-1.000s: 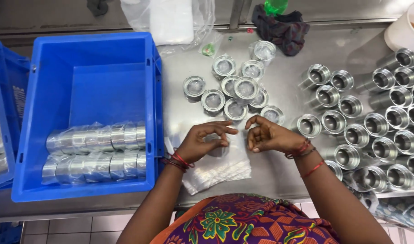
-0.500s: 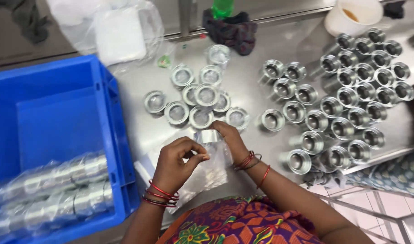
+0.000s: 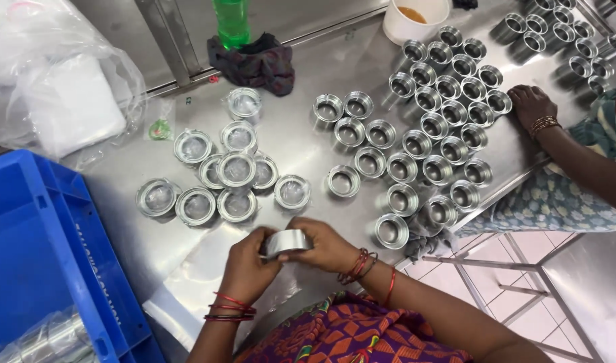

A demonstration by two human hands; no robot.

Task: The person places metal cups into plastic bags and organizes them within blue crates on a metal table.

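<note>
Both my hands hold one shiny metal ring (image 3: 286,241) wrapped in clear plastic, just above the near edge of the steel table (image 3: 301,151). My left hand (image 3: 247,265) grips its left side, my right hand (image 3: 325,243) its right side. Under my hands lies a stack of clear plastic bags (image 3: 200,282). Beyond them sits a cluster of several bagged rings (image 3: 220,178). To the right stand several bare metal rings (image 3: 422,128) in rows.
A blue crate (image 3: 39,269) with bagged rings stands at left. Another person's hand (image 3: 531,104) rests on the table at right. A white cup (image 3: 415,17), green bottle (image 3: 232,20), dark cloth (image 3: 254,60) and big plastic bag (image 3: 59,87) sit at the back.
The view has swung right and tilted, so the crate slid left. My hands, earlier working at a bag over the stack, now hold a wrapped ring between them.
</note>
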